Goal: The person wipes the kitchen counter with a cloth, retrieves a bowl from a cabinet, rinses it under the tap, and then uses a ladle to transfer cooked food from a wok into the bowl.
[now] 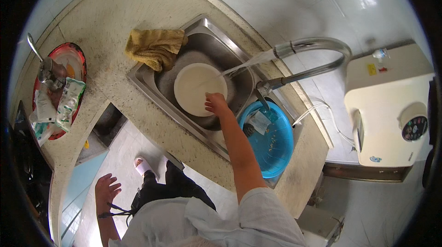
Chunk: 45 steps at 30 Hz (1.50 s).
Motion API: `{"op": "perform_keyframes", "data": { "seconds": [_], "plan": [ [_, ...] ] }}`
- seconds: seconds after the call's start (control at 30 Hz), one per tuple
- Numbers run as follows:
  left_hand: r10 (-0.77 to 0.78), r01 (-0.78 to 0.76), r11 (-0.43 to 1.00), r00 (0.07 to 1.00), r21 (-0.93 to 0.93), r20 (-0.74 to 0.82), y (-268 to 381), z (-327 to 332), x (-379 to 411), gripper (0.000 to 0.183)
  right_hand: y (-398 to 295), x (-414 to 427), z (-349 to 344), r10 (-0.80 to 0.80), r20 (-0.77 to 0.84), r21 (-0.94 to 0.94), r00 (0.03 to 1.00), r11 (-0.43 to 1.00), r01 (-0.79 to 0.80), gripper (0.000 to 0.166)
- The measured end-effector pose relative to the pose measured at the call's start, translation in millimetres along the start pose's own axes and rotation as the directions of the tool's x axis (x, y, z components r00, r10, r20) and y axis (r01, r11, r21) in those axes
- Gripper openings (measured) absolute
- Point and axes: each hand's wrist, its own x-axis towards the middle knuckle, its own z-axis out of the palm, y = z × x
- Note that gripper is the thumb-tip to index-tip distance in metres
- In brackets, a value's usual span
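A pale round bowl (193, 100) filled with whitish, cloudy-looking liquid sits in a stainless steel sink (203, 53). From the curved faucet (310, 44), a stream of water (247, 63) runs into it. My right hand (216, 104) is over the bowl's near right side, fingers slightly bent and apart, with nothing seen in them; whether it touches the liquid is hard to tell. Down at my side hangs my left hand (107, 190), empty, its fingers spread and a dark cord tied at the wrist.
A blue plastic basin (271, 153) with a drain strainer and scraps stands right of the bowl. A yellow-brown towel (152, 46) drapes over the sink's left corner. Packets (70, 103) and a metal pot (51, 74) rest on a red-rimmed tray (83, 57). A cream appliance (380, 108) is at right.
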Motion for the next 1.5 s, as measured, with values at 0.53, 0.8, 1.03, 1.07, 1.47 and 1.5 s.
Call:
{"op": "perform_keyframes", "data": {
  "seconds": [0.53,0.8,1.03,1.07,1.47,1.5],
  "plan": [
    [-0.099,0.094,0.994,0.989,-0.051,-0.107,-48.2,25.2,-3.0,0.030,32.7,108.9,68.7,-0.111,0.617,-0.786,0.779,-0.037,0.618,0.023],
    [-0.010,0.009,0.999,0.999,-0.038,-0.033,-25.1,41.6,8.0,0.032,-0.6,117.1,3.8,-0.359,0.305,-0.941,0.882,0.031,0.338,0.023],
    [-0.089,0.088,0.996,0.993,-0.018,-0.078,-39.8,31.1,8.7,0.032,29.7,65.0,66.6,-0.183,0.633,-0.774,0.752,-0.191,0.604,0.022],
    [-0.111,0.110,0.994,0.991,-0.010,-0.072,-43.7,28.7,11.9,0.033,30.6,55.6,58.9,-0.003,0.469,-0.869,0.883,-0.182,0.460,0.020],
    [-0.004,0.006,0.999,0.998,-0.034,0.059,-22.5,33.0,9.8,0.035,19.9,58.1,-50.1,-0.174,-0.310,-0.717,0.935,0.688,-0.110,0.050],
    [0.006,-0.003,0.999,0.999,-0.052,0.049,-23.2,28.9,8.4,0.034,31.6,70.5,-50.1,-0.062,-0.379,-0.520,0.923,0.840,-0.157,0.052]
  ]
}}
